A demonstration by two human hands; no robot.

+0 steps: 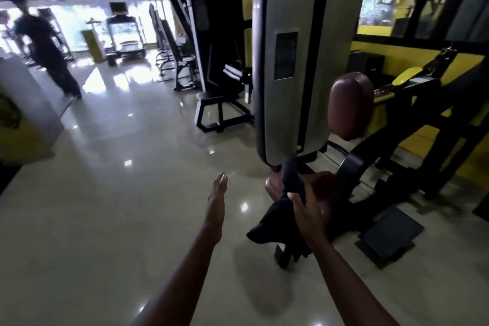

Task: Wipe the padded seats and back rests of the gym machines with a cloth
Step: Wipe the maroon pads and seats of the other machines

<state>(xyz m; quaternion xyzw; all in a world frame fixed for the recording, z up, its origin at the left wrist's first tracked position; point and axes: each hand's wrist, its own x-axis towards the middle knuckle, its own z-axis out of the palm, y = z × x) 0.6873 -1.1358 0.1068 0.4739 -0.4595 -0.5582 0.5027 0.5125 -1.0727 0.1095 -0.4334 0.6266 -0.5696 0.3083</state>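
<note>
My right hand (309, 209) grips a dark cloth (277, 217) that hangs in folds below and sticks up above my fingers. It is held over the near edge of a maroon padded seat (324, 182) of a gym machine. The matching maroon back rest (349, 106) stands upright behind the seat, to the right of the machine's grey weight-stack tower (299, 55). My left hand (218, 198) is stretched out flat over the floor, left of the seat, with straight fingers and nothing in it.
A black footplate (389, 233) lies on the floor right of the seat. A second, black machine (217, 47) with a black seat stands further back. A person (50, 45) walks at the far left. Glossy tiled floor (119, 193) spreads to the left.
</note>
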